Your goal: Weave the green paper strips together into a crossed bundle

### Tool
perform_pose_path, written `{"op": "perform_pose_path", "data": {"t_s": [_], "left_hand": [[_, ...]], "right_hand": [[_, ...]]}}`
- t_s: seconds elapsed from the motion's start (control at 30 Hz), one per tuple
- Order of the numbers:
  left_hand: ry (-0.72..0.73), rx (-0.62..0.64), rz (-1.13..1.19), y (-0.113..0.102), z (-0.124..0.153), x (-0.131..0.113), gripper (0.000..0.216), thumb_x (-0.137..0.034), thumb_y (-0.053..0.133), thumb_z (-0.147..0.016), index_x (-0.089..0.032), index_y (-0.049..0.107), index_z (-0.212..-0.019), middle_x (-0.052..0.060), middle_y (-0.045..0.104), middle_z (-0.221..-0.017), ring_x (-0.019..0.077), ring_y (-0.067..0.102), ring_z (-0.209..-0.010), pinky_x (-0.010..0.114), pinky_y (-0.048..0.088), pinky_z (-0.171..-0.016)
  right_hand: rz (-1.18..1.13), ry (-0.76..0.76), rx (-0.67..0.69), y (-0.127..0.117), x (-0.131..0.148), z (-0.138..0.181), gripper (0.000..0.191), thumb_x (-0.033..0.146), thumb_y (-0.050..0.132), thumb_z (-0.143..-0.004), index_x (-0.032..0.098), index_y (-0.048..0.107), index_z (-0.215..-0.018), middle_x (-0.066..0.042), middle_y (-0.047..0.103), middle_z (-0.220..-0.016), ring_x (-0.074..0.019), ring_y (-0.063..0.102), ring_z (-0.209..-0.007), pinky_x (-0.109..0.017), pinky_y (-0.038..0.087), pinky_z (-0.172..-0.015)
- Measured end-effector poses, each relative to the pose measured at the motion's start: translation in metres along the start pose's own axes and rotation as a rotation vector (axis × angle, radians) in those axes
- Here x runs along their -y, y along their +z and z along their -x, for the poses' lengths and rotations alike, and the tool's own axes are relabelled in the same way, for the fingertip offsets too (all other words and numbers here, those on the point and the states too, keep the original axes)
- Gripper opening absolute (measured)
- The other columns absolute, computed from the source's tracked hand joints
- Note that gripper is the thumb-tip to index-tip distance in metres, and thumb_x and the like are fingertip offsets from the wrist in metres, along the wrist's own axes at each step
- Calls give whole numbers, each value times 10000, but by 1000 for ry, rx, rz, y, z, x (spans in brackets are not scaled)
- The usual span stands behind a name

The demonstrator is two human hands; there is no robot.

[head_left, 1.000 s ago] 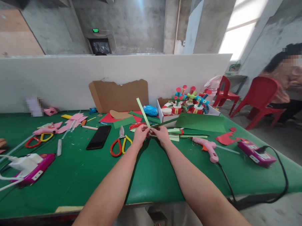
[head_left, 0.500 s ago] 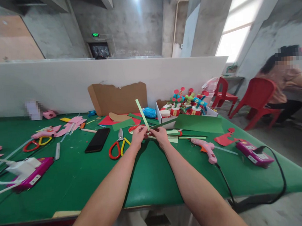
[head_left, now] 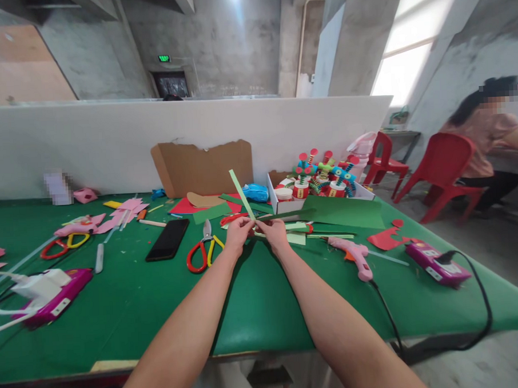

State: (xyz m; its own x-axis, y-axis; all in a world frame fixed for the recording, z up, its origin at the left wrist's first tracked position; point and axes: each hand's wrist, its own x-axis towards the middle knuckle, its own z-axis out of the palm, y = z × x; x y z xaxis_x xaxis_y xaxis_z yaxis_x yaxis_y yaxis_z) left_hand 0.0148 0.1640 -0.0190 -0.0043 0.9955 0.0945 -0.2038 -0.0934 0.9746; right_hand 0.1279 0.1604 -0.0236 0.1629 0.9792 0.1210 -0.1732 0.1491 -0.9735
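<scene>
My left hand (head_left: 239,234) and my right hand (head_left: 273,233) meet over the middle of the table, fingers pinched close together. Between them is a light green paper strip (head_left: 242,193), its long end rising up and to the left from my left fingertips. A dark green paper strip (head_left: 285,215) runs out to the right from the fingers of my right hand. Where the two strips meet is mostly hidden by my fingers. Scissors with red and yellow handles (head_left: 207,245) lie just left of my left hand. Pale green paper pieces (head_left: 296,238) lie beyond my right wrist.
A pink glue gun (head_left: 354,255) and a purple power strip (head_left: 438,264) with a black cord lie at right. A black phone (head_left: 167,240) is at left. Behind stands a white box (head_left: 281,206) of colourful spring figures. A person (head_left: 483,132) sits at far right.
The light green strip leans slightly further left. The dark green strip has swung lower, closer to level. Both hands stay in nearly the same place.
</scene>
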Motion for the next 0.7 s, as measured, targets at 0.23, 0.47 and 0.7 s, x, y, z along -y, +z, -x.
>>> {"op": "perform_pose_path", "data": {"t_s": [0.23,0.47,0.7], "left_hand": [[8,-9,2,-3,-1,-3,386,-456,788,-530,-156,590,-670,-23,565,-570,88,497,-503,230,416,-521],[17,45,-29,-2,0,-3,378,-446,795,-519,-155,610,-675,-23,575,-584,87,500,-502,228,414,-519],[27,31,-15,-2,1,-6,389,-449,810,-497,-153,608,-648,-26,574,-555,88,489,-484,223,393,-492]], "right_hand": [[-168,161,97,-6,4,-3,223,208,755,-549,188,575,-679,14,687,-669,-117,629,-589,-286,548,-684],[-289,279,53,-7,5,-3,201,216,785,-591,171,588,-598,13,648,-588,-99,600,-543,-258,548,-655],[-317,234,149,-7,9,3,362,347,874,-449,169,661,-682,37,653,-599,-78,599,-550,-240,538,-667]]}}
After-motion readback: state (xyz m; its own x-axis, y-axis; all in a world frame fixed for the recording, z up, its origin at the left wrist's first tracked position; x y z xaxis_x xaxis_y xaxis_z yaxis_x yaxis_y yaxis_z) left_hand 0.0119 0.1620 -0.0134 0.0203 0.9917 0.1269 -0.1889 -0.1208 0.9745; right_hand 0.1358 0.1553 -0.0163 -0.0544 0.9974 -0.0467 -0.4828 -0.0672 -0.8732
